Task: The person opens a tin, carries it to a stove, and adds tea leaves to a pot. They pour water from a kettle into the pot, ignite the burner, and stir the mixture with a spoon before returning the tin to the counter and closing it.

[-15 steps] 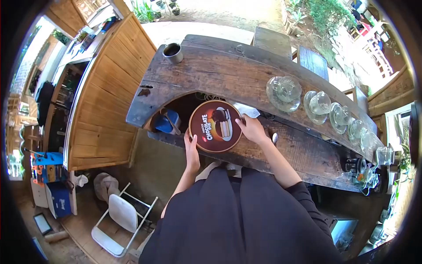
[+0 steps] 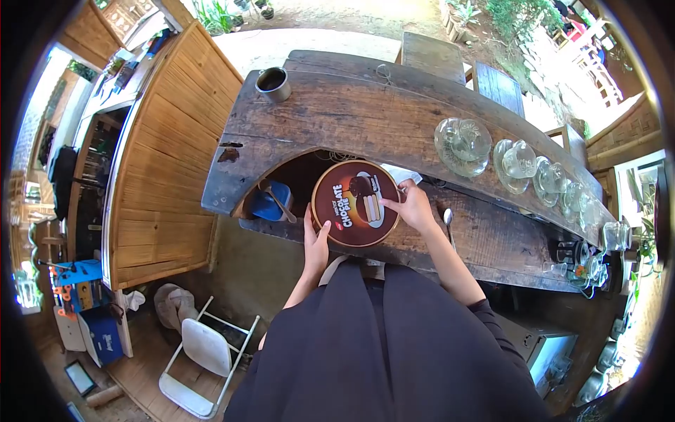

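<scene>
Head view, centre frame: both hands are gripping the round Chocolate Pie tin (image 2: 356, 202) on the lower counter (image 2: 485, 243), left hand (image 2: 316, 243) clamped on its near rim, right hand (image 2: 415, 206) pinching the right edge. Lid is staying on; opening isn't done yet.

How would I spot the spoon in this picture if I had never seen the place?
Start at the long dark wooden counter and drop to its lower ledge, where two hands hold a round brown Chocolate Pie tin. Just past the right hand lies a small metal spoon, flat on the wood. It is the only slim silver thing there; the neighbours above are upturned clear glass cups.
</scene>
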